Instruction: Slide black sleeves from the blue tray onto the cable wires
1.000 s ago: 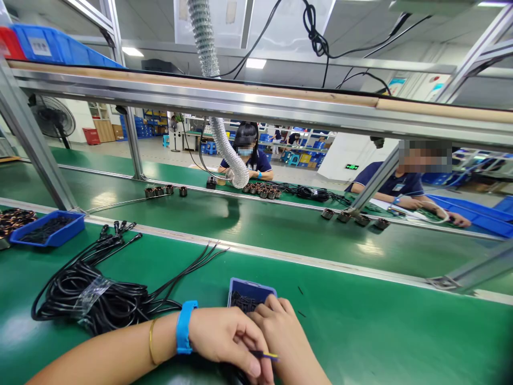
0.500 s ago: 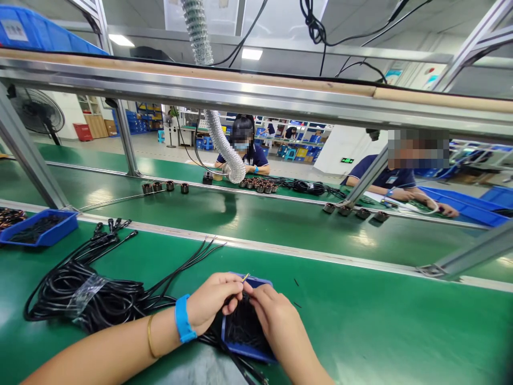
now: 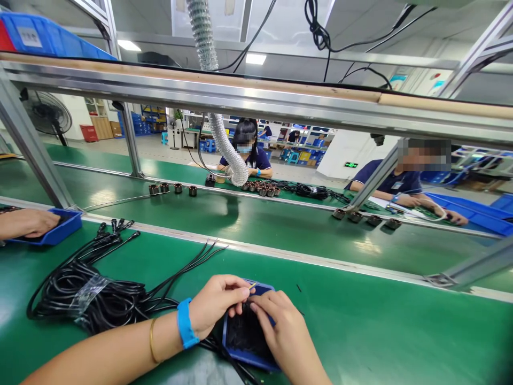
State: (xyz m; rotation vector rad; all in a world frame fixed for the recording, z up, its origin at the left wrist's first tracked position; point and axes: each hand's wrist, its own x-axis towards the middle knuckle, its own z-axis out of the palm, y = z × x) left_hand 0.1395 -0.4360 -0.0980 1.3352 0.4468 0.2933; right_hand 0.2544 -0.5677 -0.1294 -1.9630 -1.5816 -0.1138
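My left hand [image 3: 222,302], with a blue band at the wrist, is closed in a pinch. A thin yellow wire end [image 3: 252,286] pokes out past its thumb and forefinger. My right hand [image 3: 276,315] is close beside it, thumb and fingers pinched together; whatever lies between them is too small to make out. Both hands are above a blue tray [image 3: 225,342] of short, thin black pieces [image 3: 246,337]. Left of them lies a coiled bundle of black cables [image 3: 108,302] tied with clear wrap, its stripped ends pointing away from me.
At far left a co-worker's hand [image 3: 40,222] reaches into another blue bin [image 3: 72,224]. A metal frame [image 3: 240,104] crosses ahead, with a flexible silver duct [image 3: 224,141] hanging behind it. Copper-wound parts [image 3: 260,187] stand along the far bench, where two people sit.
A co-worker's hand has come into the left bin. My right hand's fingertips have shifted slightly down from the wire end; my left hand keeps its pinch. The view has shifted slightly.
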